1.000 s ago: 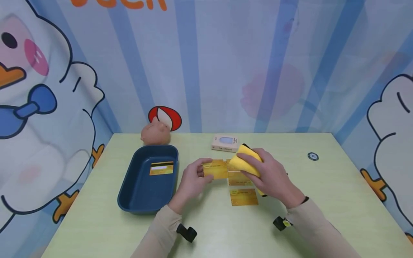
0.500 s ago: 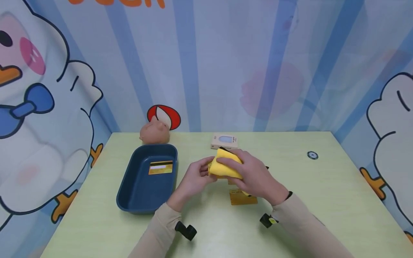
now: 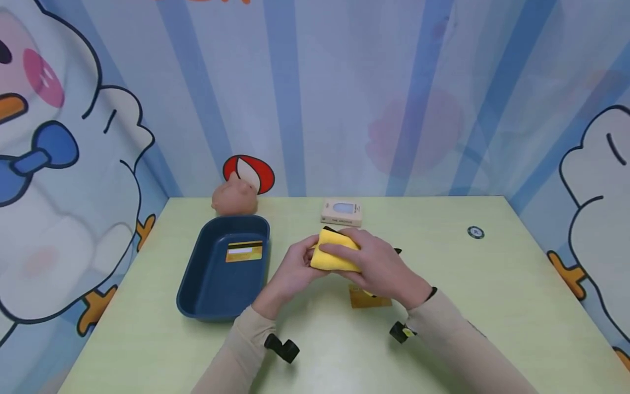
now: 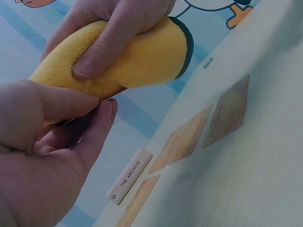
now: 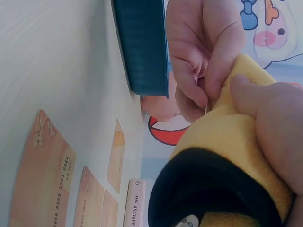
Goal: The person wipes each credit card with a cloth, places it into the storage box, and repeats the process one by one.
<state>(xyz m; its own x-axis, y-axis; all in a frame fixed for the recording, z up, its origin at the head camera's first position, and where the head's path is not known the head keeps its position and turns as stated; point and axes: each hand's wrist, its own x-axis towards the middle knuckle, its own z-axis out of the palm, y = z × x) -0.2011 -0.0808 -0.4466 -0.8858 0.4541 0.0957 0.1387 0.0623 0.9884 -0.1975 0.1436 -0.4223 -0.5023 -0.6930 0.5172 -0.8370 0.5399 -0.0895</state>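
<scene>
My right hand [image 3: 381, 268] grips a folded yellow cloth [image 3: 334, 251] with a dark border, thumb pressed on its fluffy side. My left hand [image 3: 292, 271] pinches a gold bank card by its end; the cloth is wrapped over the rest. Only a thin card edge [image 5: 206, 108] shows between the fingers in the right wrist view. Both hands meet above the table. Below them lie several more gold cards, one bank card [image 3: 361, 298] partly behind the right hand in the head view and another bank card [image 4: 229, 111] plain in the left wrist view.
To the left stands a dark blue tray [image 3: 197, 282] with one bank card [image 3: 243, 250] in it, stripe side up. Behind it sits a pinkish pig figure [image 3: 235, 198]. A small box [image 3: 341, 212] marked THE ARCHIVE lies at the back; a round chip [image 3: 476, 232] is at right.
My right hand has brought the cloth leftward onto the card in my left hand, covering it. The left hand has hardly moved. The head view has tilted slightly.
</scene>
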